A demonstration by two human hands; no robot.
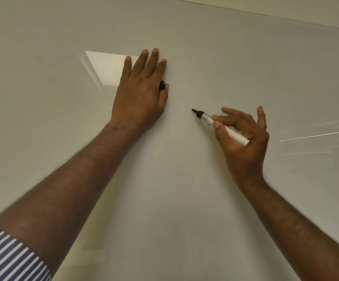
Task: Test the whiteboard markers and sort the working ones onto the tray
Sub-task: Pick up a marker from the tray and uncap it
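A glossy whiteboard point(185, 189) fills the view. My left hand point(140, 92) lies flat against it with fingers straight, and the thumb pins a black marker cap point(162, 85) against the side of the hand. My right hand point(243, 138) pinches an uncapped white marker point(221, 126) with a black tip. The tip point(193, 110) points up and left, at or just off the board surface. No ink marks show on the board. The tray is out of sight.
The board's top edge point(266, 12) runs across the upper right, with wall above it. Reflections of ceiling lights point(107, 67) show on the board behind my left hand and at the right.
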